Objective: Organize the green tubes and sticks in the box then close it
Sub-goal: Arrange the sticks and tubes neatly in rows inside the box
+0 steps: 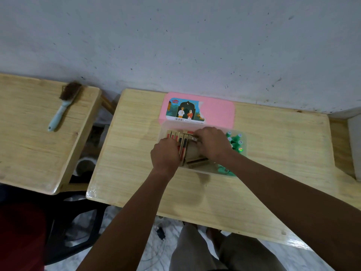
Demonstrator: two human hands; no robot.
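Note:
A clear plastic box [163, 127] stands open on the wooden table [195, 192], its pink lid [216, 112] lying flat behind it. Inside, several gold and red sticks [173, 134] stand in a row at the left, and several green tubes [235, 142] with round caps cluster at the right end. My left hand [166, 155] reaches into the left part of the box and presses against the sticks. Over the middle, my right hand [212, 142] curls its fingers around a gold stick [195, 161]. More green pieces [224, 170] lie by the box's near right corner.
A second wooden table [35, 137] stands to the left with a pale blue-handled brush [64, 106] on it. A grey wall [175, 45] rises right behind both tables. A dark chair [74, 222] sits between the tables, and my legs show under the near edge.

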